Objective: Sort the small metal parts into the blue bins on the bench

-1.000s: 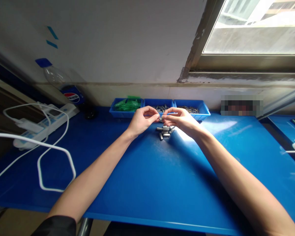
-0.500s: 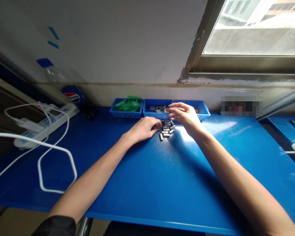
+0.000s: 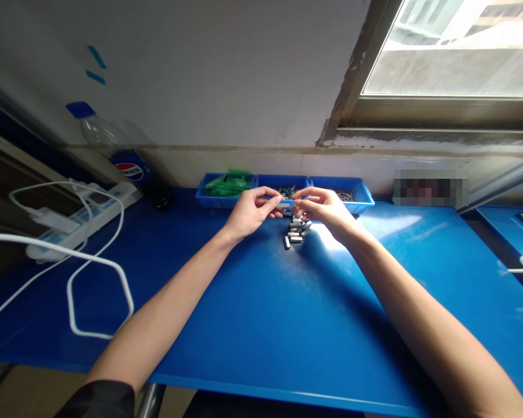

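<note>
My left hand [image 3: 253,210] pinches a small silver metal bar [image 3: 283,205] between thumb and fingers, raised above the table. Facing it from the right, my right hand [image 3: 325,208] has its fingertips drawn together close to the bar's end; whatever they hold is too small to make out. Just below both hands, several similar short metal bars [image 3: 295,237] with dark sides lie in a loose pile on the blue table [image 3: 261,313]. Behind my hands, the middle blue bin [image 3: 282,181] contains more of these bars, partly hidden by my fingers.
The left blue bin [image 3: 204,200] contains green plastic bags [image 3: 227,184]; the right one [image 3: 366,196] has small thin metal pieces [image 3: 345,195]. A cola bottle [image 3: 128,165], a power strip [image 3: 56,235] and white cables [image 3: 124,278] occupy the left side. A window [image 3: 453,69] is at upper right.
My left hand has risen from the pile with a metal bar in its fingers. My right hand's fingers have drawn together and come level with the bar.
</note>
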{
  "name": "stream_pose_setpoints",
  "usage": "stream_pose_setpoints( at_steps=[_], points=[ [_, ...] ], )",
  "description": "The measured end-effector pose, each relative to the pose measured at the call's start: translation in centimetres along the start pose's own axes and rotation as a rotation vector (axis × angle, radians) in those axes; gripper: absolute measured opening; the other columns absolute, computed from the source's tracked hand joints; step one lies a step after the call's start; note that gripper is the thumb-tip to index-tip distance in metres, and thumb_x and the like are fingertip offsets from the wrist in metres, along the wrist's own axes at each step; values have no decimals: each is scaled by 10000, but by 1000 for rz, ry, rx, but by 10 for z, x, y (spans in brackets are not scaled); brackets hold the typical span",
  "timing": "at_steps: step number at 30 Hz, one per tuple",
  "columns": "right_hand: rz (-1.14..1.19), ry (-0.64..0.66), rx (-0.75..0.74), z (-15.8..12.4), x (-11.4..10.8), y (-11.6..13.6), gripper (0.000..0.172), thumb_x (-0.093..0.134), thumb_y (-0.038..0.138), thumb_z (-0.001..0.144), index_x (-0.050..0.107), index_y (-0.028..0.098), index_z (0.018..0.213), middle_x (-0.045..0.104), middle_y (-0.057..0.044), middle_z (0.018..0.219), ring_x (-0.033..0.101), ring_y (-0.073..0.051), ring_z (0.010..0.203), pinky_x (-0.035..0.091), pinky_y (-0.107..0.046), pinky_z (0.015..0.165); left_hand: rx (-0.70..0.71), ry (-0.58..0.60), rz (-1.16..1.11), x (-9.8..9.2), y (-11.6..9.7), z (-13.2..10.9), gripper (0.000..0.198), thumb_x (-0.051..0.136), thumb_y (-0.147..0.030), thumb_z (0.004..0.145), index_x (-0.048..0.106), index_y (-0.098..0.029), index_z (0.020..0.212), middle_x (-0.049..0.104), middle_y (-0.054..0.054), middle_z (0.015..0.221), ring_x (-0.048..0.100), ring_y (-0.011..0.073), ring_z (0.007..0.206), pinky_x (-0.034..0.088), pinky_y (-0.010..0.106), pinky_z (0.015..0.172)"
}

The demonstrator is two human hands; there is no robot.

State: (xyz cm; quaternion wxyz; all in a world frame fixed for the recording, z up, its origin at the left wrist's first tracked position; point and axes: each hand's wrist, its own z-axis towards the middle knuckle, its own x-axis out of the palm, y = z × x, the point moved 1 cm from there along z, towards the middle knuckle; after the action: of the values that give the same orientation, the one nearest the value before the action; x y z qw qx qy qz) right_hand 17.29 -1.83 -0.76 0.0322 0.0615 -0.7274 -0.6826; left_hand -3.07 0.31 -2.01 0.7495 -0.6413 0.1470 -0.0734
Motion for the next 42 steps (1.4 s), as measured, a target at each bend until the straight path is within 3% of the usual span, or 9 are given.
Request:
stream_pose_setpoints(
  at_steps=[7,15,18,20,24,27,33,38,42],
  points=[
    [65,113,1,-1,-2,-1,366,906,376,744,780,174,1022,793,-78,849,720,-170,734,589,-282,720,46,-38,-99,2,-2,-1,439,934,-451,684,738,-135,919,795,67,905,777,204,805,650,332,809],
    [74,147,-23,-2,0,-4,394,913,434,754,794,168,1020,790,-67,830,719,-166,724,595,-297,746,4,-60,-109,3,1,-2,444,927,-462,685,681,-148,882,783,59,855,787,224,792,658,348,782],
    [53,35,-58,0,-1,-4,385,914,424,737,797,153,984,774,-58,783,689,-157,677,581,-292,702,-12,-34,67,1,0,-4,357,823,-467,813,647,-169,899,764,45,783,767,209,714,627,317,696],
    [50,-66,-87,3,-3,-4,383,910,395,733,795,156,1009,782,-60,804,717,-173,727,590,-299,731,35,79,286,1,-4,-7,302,768,-454,864,659,-172,856,747,36,761,735,187,695,580,286,672],
    [73,-166,-81,6,-6,-5,403,889,355,737,777,179,1081,809,-76,942,764,-202,837,613,-320,786,154,377,648,8,-14,-17,328,808,-475,809,677,-175,810,736,33,823,672,177,743,492,268,665],
    [79,-164,-70,6,-5,-3,378,876,343,742,769,181,1066,810,-84,1005,760,-186,813,613,-302,746,168,455,777,13,-15,-22,316,830,-439,764,657,-185,841,728,36,889,654,184,766,453,265,643],
    [83,-166,-50,4,-2,0,331,876,339,712,758,178,977,804,-77,957,730,-161,746,599,-277,687,118,454,812,9,-10,-22,17,643,-204,827,637,-201,842,695,18,800,629,163,687,440,256,624],
    [84,-162,-39,3,-2,0,275,824,298,739,757,174,975,805,-77,951,720,-146,729,579,-254,662,121,392,923,8,-12,-21,200,719,-358,838,660,-224,975,736,40,930,686,217,795,451,277,634],
    [82,-154,-33,3,-2,1,258,813,287,743,756,175,968,804,-74,936,721,-150,732,575,-252,656,137,353,1002,10,-14,-20,92,628,-225,893,666,-231,977,755,44,1006,711,225,867,457,282,662]
  ],
)
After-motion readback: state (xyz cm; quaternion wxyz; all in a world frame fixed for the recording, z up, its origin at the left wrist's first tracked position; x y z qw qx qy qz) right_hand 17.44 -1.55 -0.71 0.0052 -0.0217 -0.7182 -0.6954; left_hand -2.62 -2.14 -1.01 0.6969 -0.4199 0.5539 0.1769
